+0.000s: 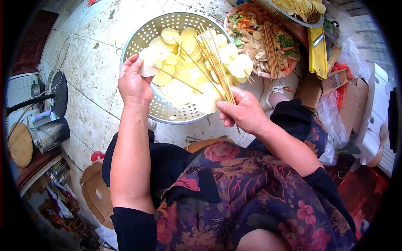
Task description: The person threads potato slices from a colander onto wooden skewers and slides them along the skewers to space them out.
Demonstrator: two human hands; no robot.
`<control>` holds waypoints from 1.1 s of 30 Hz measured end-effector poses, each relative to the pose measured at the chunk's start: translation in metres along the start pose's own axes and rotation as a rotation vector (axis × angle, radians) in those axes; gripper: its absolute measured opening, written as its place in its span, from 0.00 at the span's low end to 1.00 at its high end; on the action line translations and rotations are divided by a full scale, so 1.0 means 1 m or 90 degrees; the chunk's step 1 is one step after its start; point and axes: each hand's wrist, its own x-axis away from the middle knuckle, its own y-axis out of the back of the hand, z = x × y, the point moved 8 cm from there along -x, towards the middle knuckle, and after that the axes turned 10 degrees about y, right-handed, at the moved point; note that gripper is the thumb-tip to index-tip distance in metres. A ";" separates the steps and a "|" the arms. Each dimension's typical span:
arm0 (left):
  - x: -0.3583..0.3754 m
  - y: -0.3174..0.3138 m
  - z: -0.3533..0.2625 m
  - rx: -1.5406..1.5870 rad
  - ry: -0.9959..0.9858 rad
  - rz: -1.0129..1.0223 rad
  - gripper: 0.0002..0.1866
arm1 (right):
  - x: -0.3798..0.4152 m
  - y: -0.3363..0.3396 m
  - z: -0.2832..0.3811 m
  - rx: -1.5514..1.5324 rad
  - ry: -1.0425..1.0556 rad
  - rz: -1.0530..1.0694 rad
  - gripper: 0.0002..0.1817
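Note:
My left hand [136,81] is closed over the left rim of a perforated metal colander [140,35], pinching a thin, pale potato slice [148,61]. A single bamboo skewer [178,79] slants from that slice toward the lower right. My right hand [243,109] grips a bundle of bamboo skewers [217,69] over the colander's right side, their tips fanned upward. Several round potato slices [240,67] sit by the right of this bundle, with skewer ends poking out near them. Loose potato slices [169,35] fill the colander below both hands.
A pink-rimmed basin [247,39] of mixed cut vegetables stands at the upper right, with a skewer bundle [271,50] lying across it. Above it sits another colander [289,10] of potato pieces. Cardboard and plastic bags [331,121] crowd the right; a metal pot [52,134] is left.

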 end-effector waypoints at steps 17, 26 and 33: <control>0.004 -0.012 0.015 -0.031 0.129 0.060 0.15 | 0.001 0.000 0.002 0.061 0.028 -0.006 0.10; 0.055 -0.051 0.067 -0.151 0.321 0.218 0.12 | -0.005 0.005 -0.004 -0.036 0.002 -0.038 0.08; 0.017 -0.021 0.055 -0.362 0.185 0.097 0.11 | -0.006 0.008 0.000 -0.059 0.021 -0.057 0.07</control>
